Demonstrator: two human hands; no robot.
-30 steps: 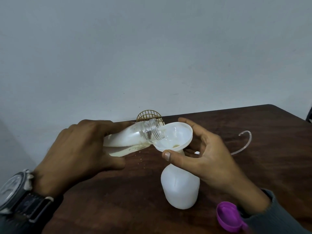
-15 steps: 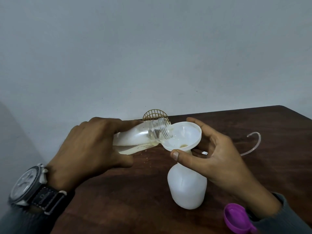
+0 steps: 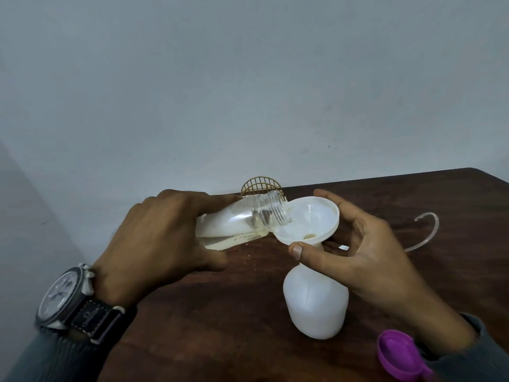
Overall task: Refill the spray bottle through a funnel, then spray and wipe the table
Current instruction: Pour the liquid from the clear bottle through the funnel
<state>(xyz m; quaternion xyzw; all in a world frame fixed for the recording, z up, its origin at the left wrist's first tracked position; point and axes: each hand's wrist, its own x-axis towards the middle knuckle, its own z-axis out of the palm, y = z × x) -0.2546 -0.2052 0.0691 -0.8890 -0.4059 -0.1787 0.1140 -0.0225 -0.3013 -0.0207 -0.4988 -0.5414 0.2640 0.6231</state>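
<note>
A white spray bottle body (image 3: 315, 301) stands upright on the dark wooden table (image 3: 220, 326) with a white funnel (image 3: 308, 220) in its neck. My right hand (image 3: 366, 260) holds the funnel, thumb at the near rim and fingers round the far side. My left hand (image 3: 162, 244) grips a clear refill bottle (image 3: 248, 219) with a white label, tipped almost flat. Its threaded mouth hangs over the funnel's left rim. A little liquid sits at the funnel's bottom.
A purple cap (image 3: 399, 357) lies at the near right by my right sleeve. A clear curved tube (image 3: 424, 235) lies on the table to the right. A gold wire mesh object (image 3: 260, 186) stands against the grey wall behind the bottles.
Both hands and both bottles keep the same pose. The view has shifted a little, so everything sits slightly further right in the frame.
</note>
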